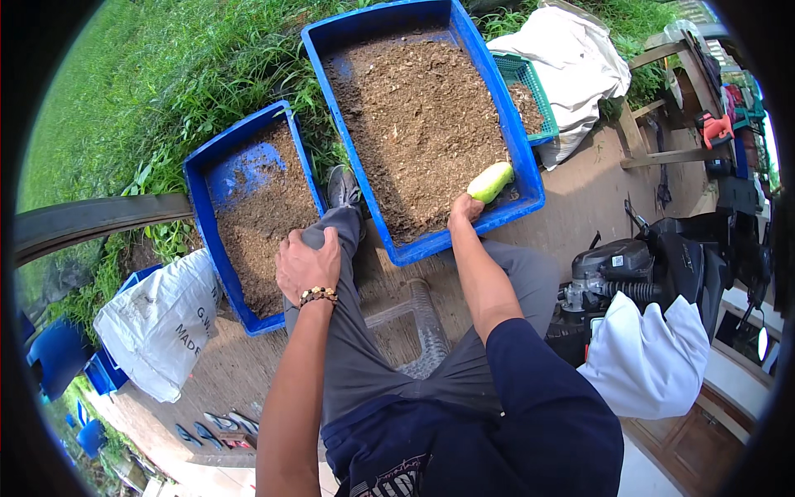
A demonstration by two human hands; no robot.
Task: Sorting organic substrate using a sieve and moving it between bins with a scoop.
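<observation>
Gripping pale green scoop [490, 181] w/ right hand [465, 207] at near edge of big blue tray [530, 170], over brown mulch [418, 124]. Left hand [308, 265] flat on knee [319, 236], holding nothing; 2nd blue tray [203, 215] beside.

One head camera looks steeply down from close above the person's lap onto two blue crates [422, 124] on the ground.
</observation>
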